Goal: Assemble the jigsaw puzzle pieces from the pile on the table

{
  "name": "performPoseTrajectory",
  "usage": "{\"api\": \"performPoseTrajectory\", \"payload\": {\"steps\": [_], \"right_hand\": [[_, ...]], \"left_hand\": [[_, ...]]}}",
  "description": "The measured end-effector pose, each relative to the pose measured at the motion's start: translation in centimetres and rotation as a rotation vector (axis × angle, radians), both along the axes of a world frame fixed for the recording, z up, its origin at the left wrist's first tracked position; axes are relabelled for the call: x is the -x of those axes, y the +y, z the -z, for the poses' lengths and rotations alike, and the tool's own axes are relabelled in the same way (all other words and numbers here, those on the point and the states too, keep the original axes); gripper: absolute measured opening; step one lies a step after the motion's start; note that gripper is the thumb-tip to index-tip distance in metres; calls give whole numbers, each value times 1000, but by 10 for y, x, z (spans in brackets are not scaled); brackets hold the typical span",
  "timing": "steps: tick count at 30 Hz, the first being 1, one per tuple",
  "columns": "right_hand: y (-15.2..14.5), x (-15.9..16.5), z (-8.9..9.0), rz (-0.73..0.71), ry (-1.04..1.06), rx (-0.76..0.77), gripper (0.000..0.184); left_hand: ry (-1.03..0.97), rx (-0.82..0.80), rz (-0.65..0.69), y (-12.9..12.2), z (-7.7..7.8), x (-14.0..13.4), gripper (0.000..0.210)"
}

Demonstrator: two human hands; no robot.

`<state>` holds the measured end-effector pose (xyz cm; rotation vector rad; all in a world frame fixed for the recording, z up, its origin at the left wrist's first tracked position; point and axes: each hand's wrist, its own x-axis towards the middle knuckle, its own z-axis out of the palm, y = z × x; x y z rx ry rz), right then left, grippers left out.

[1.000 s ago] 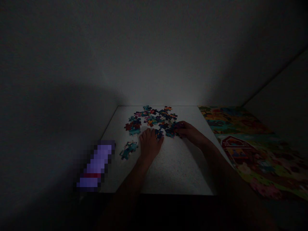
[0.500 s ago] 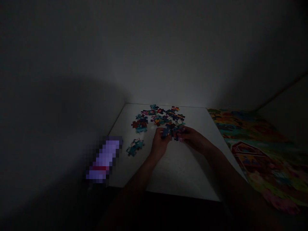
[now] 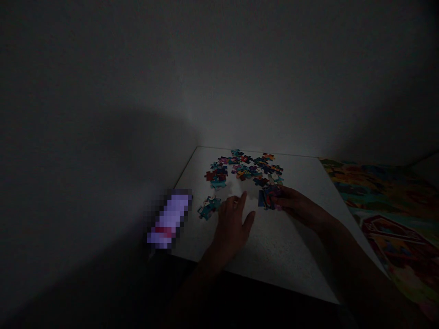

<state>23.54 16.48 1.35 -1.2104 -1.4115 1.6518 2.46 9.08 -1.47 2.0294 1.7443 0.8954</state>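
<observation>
In dim light, my right hand (image 3: 291, 203) is closed on joined jigsaw puzzle pieces (image 3: 267, 199), dark blue and purple, held at or just above the white table (image 3: 274, 246). My left hand (image 3: 235, 221) is open, fingers apart, over the table's middle, with nothing in it. Close to its fingertips on the left lies a small teal cluster of puzzle pieces (image 3: 208, 208). Beyond both hands a loose heap of colourful puzzle pieces (image 3: 248, 171) spreads toward the back, and a red and teal group (image 3: 217, 176) lies at its left.
A lit, pixelated purple rectangle (image 3: 169, 219) sits by the table's left edge. Walls (image 3: 254, 91) rise behind and to the left. Right of the table lies a colourful printed mat (image 3: 384, 219) with a barn picture.
My left hand has let go of the puzzle pieces, opened and drawn back toward the left. My right hand still holds them. The whole view has shifted, so things appear farther right.
</observation>
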Motion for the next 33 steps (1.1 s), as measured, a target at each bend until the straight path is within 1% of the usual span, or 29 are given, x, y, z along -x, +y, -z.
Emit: {"api": "performPoseTrajectory", "payload": {"steps": [2, 3, 5, 7, 9, 11, 13, 15, 18, 20, 22, 25, 28, 30, 33], "right_hand": [[2, -8, -2, -12, -112, -106, 35], [4, -11, -2, -22, -178, -160, 35], [5, -16, 0, -60, -305, -262, 36], [6, -16, 3, -117, -426, -357, 34], [5, -11, 7, -188, -543, -433, 27], [4, -6, 10, -224, -636, -486, 23], [3, -1, 12, -232, -688, -525, 23], [3, 1, 14, -236, -724, -543, 24], [4, 0, 18, -230, -752, -534, 24], [5, -3, 19, -198, -733, -518, 24], [6, -6, 20, -183, -699, -493, 27], [4, -12, 18, -229, -660, -438, 33], [2, -14, 14, -288, -630, -397, 26], [1, -12, 12, -308, -619, -394, 21], [1, -10, 12, -293, -634, -400, 26]], "left_hand": [[180, -41, -173, -17, 6, 26, 47], [245, -65, -229, -26, 11, 38, 46], [341, -109, -276, -43, 22, 54, 43], [392, -140, -226, -59, 33, 58, 42], [411, -147, -133, -74, 39, 52, 42], [406, -148, -55, -85, 41, 44, 42], [386, -137, -38, -91, 39, 40, 42], [366, -116, -86, -91, 35, 43, 44], [342, -45, -174, -83, 28, 55, 62], [334, 12, -181, -76, 24, 64, 66], [335, 60, -152, -70, 20, 71, 63], [323, 86, -110, -65, 17, 76, 53], [279, 97, -98, -61, 17, 78, 43], [247, 130, -86, -59, 19, 80, 40], [194, 183, -63, -54, 20, 82, 40]]}}
